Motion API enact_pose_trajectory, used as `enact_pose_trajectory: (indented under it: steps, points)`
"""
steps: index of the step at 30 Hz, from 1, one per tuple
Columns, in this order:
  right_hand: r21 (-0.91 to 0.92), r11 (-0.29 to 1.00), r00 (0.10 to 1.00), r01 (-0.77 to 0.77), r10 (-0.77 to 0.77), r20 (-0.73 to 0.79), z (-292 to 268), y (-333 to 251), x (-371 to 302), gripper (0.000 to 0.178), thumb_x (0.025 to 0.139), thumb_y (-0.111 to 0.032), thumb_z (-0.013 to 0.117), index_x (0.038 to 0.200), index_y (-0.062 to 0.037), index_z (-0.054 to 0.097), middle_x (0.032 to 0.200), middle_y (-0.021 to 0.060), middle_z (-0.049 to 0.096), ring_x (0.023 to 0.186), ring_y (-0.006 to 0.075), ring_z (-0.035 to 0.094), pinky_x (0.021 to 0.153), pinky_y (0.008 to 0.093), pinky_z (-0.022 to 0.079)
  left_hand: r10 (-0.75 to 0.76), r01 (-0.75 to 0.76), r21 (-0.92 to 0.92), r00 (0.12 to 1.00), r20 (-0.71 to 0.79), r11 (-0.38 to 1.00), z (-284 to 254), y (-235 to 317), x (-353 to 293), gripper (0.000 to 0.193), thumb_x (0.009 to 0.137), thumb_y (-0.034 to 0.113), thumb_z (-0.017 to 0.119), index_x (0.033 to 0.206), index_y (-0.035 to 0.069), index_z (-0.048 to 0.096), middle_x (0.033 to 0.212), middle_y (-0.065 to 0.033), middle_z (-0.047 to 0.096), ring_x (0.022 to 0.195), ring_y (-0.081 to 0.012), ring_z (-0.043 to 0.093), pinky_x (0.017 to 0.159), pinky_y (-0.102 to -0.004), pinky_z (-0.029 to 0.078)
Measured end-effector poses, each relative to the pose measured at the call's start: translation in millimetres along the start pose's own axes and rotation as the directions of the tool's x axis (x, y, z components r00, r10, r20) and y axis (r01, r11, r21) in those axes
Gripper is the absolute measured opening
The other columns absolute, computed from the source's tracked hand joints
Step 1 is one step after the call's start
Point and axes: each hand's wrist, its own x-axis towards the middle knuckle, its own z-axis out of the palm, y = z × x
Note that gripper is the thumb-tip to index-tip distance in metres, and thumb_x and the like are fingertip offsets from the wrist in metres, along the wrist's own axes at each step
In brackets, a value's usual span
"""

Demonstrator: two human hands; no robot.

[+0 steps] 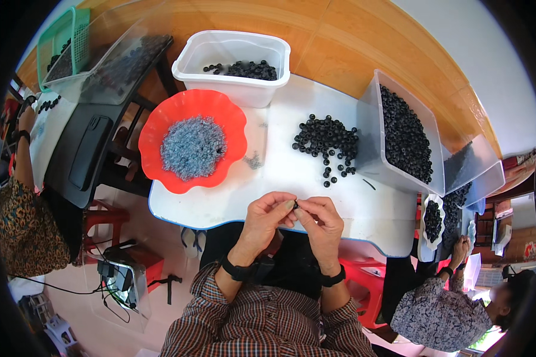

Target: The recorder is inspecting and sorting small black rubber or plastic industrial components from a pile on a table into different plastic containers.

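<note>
Over the near edge of the white table (262, 199), my left hand (268, 219) and my right hand (320, 226) meet fingertip to fingertip. Both pinch a small black piece (296, 204), mostly covered by the fingers, so its exact shape is hard to make out. Ahead of my right hand lies a loose heap of black, bead-like round pieces (324, 138), some showing a hole. A red bowl with a wavy rim (235, 122) stands beyond my left hand, filled with tiny see-through bluish pieces (192, 149).
At the back, a white tub (232, 89) holds black pieces. A see-through bin (369, 137) full of them stands at the right. A co-worker (446, 315) sits at far right, another person (30, 232) at far left. A phone (91, 152) lies on a dark surface.
</note>
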Motion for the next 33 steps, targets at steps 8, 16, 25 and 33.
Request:
enact_pose_trajectory:
  steps: [8, 16, 25, 33]
  points:
    - [0.090, 0.995, 0.998, -0.050, 0.048, 0.029, 1.5, 0.3, 1.7, 0.020, 0.084, 0.001, 0.072, 0.104, -0.0007, 0.069, 0.101, 0.0067, 0.061, 0.084, 0.0122, 0.064, 0.073, 0.0237, 0.054, -0.015, 0.014, 0.025, 0.999, 0.049, 1.000, -3.8, 1.8, 1.0, 0.018, 0.096, 0.010, 0.062, 0.109, -0.002, 0.064, 0.086, -0.0068, 0.068, 0.072, -0.0114, 0.064, 0.063, -0.0222, 0.054]
    - [0.200, 0.963, 0.982, -0.179, 0.164, 0.091, 3.6, -4.9, 5.2, 0.016, 0.088, 0.000, 0.069, 0.104, 0.0014, 0.067, 0.101, 0.0061, 0.062, 0.087, 0.0122, 0.065, 0.078, 0.0247, 0.054, -0.085, 0.099, -0.174, 0.993, 0.085, 0.980, -7.6, 9.3, 2.4, 0.018, 0.096, 0.010, 0.061, 0.107, -0.004, 0.064, 0.087, -0.0094, 0.069, 0.072, -0.0144, 0.066, 0.060, -0.0235, 0.054]
    - [0.143, 0.969, 0.977, -0.199, 0.184, 0.112, 2.8, -0.6, 7.8, 0.009, 0.089, 0.003, 0.066, 0.097, 0.0012, 0.061, 0.088, 0.0048, 0.065, 0.079, 0.0088, 0.062, 0.073, 0.0230, 0.053, -0.059, 0.066, -0.068, 0.994, 0.095, 0.996, -8.8, 4.8, 2.1, 0.018, 0.095, 0.008, 0.061, 0.108, -0.004, 0.063, 0.089, -0.0106, 0.068, 0.073, -0.0155, 0.066, 0.060, -0.0244, 0.054]
    - [0.028, 0.983, 0.976, -0.180, 0.176, 0.127, -6.8, -9.1, 24.8, 0.007, 0.087, -0.001, 0.068, 0.092, 0.0016, 0.065, 0.086, 0.0042, 0.063, 0.077, 0.0085, 0.063, 0.066, 0.0226, 0.051, -0.038, 0.047, -0.128, 0.997, 0.073, 0.991, -9.4, 5.1, 2.9, 0.020, 0.097, 0.008, 0.058, 0.111, -0.004, 0.063, 0.091, -0.0113, 0.068, 0.072, -0.0150, 0.065, 0.060, -0.0243, 0.054]
